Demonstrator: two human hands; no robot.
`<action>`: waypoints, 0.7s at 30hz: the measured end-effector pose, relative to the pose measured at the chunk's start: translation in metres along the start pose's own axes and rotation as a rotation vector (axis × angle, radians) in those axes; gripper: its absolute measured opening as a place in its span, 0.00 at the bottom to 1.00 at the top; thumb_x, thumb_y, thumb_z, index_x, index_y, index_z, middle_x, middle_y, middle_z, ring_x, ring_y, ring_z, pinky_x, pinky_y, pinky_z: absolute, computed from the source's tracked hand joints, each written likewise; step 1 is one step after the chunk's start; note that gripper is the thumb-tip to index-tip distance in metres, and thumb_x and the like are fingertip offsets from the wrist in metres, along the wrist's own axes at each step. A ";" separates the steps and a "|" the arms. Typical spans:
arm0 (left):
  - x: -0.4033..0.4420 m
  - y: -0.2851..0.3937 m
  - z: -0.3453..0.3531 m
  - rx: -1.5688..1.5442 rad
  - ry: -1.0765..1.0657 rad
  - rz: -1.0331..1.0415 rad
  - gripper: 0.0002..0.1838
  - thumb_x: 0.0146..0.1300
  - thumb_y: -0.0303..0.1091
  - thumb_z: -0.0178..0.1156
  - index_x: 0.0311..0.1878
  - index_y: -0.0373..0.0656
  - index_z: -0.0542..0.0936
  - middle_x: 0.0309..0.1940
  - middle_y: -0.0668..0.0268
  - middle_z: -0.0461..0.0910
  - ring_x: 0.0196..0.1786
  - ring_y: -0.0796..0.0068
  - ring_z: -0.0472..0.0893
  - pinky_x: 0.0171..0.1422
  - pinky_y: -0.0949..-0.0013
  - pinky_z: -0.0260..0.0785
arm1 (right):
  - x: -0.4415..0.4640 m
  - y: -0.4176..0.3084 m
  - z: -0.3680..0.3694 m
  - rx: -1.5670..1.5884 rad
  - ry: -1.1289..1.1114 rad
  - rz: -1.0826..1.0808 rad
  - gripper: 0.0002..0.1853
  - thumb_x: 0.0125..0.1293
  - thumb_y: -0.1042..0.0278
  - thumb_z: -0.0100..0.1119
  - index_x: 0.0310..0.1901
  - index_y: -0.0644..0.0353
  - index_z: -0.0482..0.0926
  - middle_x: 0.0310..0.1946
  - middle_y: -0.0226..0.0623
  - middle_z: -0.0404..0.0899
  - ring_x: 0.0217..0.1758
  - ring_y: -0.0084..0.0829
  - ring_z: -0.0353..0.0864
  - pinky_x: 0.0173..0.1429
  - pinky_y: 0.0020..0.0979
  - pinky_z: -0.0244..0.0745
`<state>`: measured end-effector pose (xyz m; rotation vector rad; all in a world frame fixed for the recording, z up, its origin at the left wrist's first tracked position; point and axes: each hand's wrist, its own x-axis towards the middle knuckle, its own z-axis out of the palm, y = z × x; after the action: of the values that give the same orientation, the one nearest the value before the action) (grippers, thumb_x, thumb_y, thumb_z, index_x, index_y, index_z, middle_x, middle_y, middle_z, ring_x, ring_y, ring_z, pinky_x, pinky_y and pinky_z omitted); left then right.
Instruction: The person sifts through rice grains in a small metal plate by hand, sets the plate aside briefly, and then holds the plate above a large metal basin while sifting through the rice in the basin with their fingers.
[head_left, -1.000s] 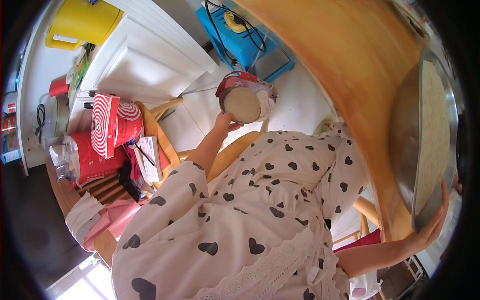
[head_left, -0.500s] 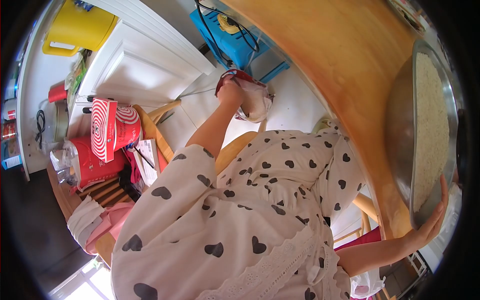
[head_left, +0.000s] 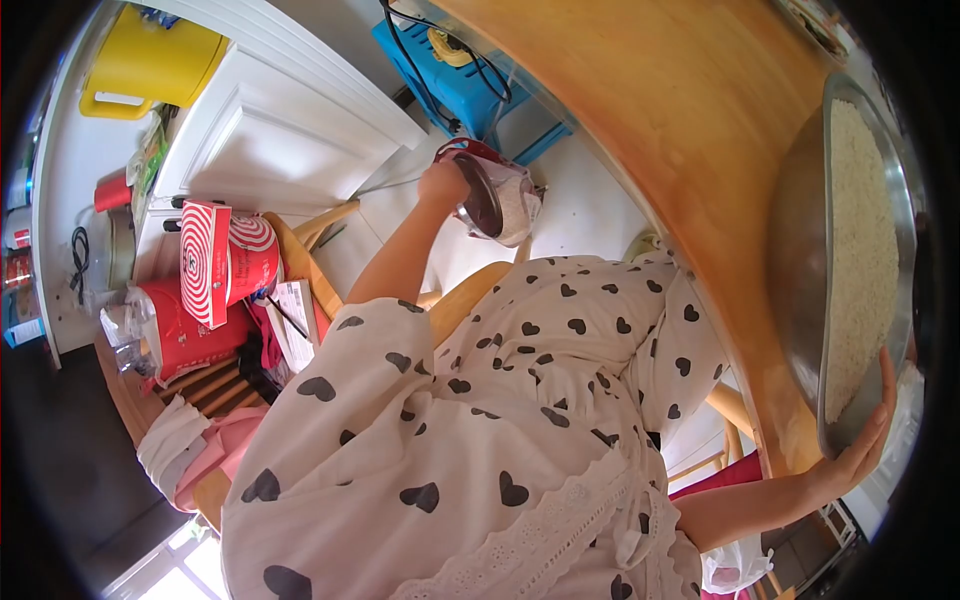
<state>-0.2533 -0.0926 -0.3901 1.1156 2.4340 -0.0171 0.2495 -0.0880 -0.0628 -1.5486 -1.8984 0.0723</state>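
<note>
My left hand [head_left: 443,182] is closed on the edge of a small round bowl [head_left: 484,203] with a shiny rim and dark inside. The small bowl is tilted over the mouth of a red and clear plastic bag [head_left: 518,205] with pale contents, low by the floor. My right hand [head_left: 862,435] curves around the near edge of a large metal bowl [head_left: 803,270], fingers along its outside; the thumb is hidden. Pale grain-like or powdery stuff [head_left: 860,260] fills the large bowl, which stands on the wooden table [head_left: 690,100].
A blue plastic stool [head_left: 455,85] with a black cord stands beyond the bag. To the left are a white cabinet door [head_left: 280,125], a yellow container [head_left: 155,60] and a chair holding red-and-white boxes [head_left: 230,262]. The curved table edge runs along my right side.
My left hand has shifted slightly left and turned, bringing the small bowl's dark inside into view at the bag's mouth. My right hand has stayed on the large bowl.
</note>
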 end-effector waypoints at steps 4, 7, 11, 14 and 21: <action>0.000 -0.041 -0.012 -0.204 -0.268 -0.051 0.19 0.56 0.35 0.54 0.50 0.34 0.75 0.30 0.53 0.83 0.30 0.62 0.85 0.31 0.64 0.76 | -0.001 0.000 0.000 0.006 0.005 0.002 0.29 0.70 0.49 0.33 0.56 0.62 0.75 0.58 0.38 0.74 0.65 0.36 0.68 0.70 0.39 0.57; -0.019 -0.064 -0.031 -0.466 -0.416 -0.021 0.21 0.57 0.33 0.56 0.55 0.42 0.73 0.28 0.61 0.81 0.23 0.71 0.82 0.24 0.72 0.72 | 0.000 0.005 0.000 0.032 0.000 -0.019 0.29 0.70 0.49 0.32 0.56 0.64 0.75 0.57 0.39 0.74 0.65 0.36 0.67 0.70 0.39 0.57; -0.036 -0.120 -0.036 -0.807 -0.601 0.039 0.25 0.60 0.29 0.56 0.63 0.45 0.68 0.43 0.64 0.79 0.36 0.80 0.77 0.36 0.74 0.73 | -0.001 0.011 -0.004 0.046 -0.036 -0.057 0.29 0.71 0.52 0.32 0.55 0.67 0.75 0.56 0.42 0.75 0.64 0.37 0.68 0.70 0.37 0.54; -0.053 -0.125 -0.063 -1.005 -0.582 0.147 0.30 0.57 0.28 0.58 0.64 0.35 0.66 0.49 0.64 0.77 0.49 0.77 0.75 0.57 0.72 0.67 | -0.001 0.000 -0.003 0.056 -0.007 -0.049 0.24 0.71 0.56 0.39 0.51 0.69 0.77 0.52 0.43 0.77 0.61 0.37 0.70 0.68 0.36 0.56; -0.143 -0.029 -0.236 -1.249 -0.547 0.334 0.32 0.47 0.31 0.55 0.59 0.31 0.70 0.48 0.55 0.78 0.47 0.65 0.80 0.53 0.66 0.73 | 0.007 -0.021 -0.004 0.125 0.026 -0.097 0.11 0.59 0.71 0.53 0.41 0.65 0.80 0.42 0.44 0.80 0.47 0.42 0.75 0.56 0.37 0.65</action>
<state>-0.2882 -0.1672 -0.1250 0.7134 1.2793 0.9992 0.2333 -0.0891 -0.0470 -1.3663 -1.9084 0.1255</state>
